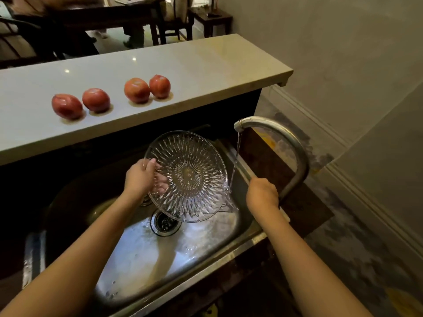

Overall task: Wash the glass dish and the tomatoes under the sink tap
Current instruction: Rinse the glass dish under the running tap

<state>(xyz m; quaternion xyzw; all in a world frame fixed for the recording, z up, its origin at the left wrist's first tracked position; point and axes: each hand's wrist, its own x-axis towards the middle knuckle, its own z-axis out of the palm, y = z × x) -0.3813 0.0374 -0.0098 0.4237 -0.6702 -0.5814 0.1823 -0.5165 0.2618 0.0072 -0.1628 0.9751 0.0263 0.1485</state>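
The cut-glass dish (188, 177) is held tilted over the steel sink (146, 255), gripped at its nine o'clock rim by the left hand (139, 177). The tap (295, 154) base is clasped by the right hand (263, 194); water strikes the dish's three o'clock edge. Four tomatoes (96, 100) rest on the counter (206, 62) at eleven o'clock.

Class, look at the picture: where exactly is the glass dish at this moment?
The glass dish is tilted over the sink, above the drain, held at its left rim by the left hand, its right edge under the tap.

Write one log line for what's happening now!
left hand: holds dish | right hand: on tap | water: running | tomatoes: on counter
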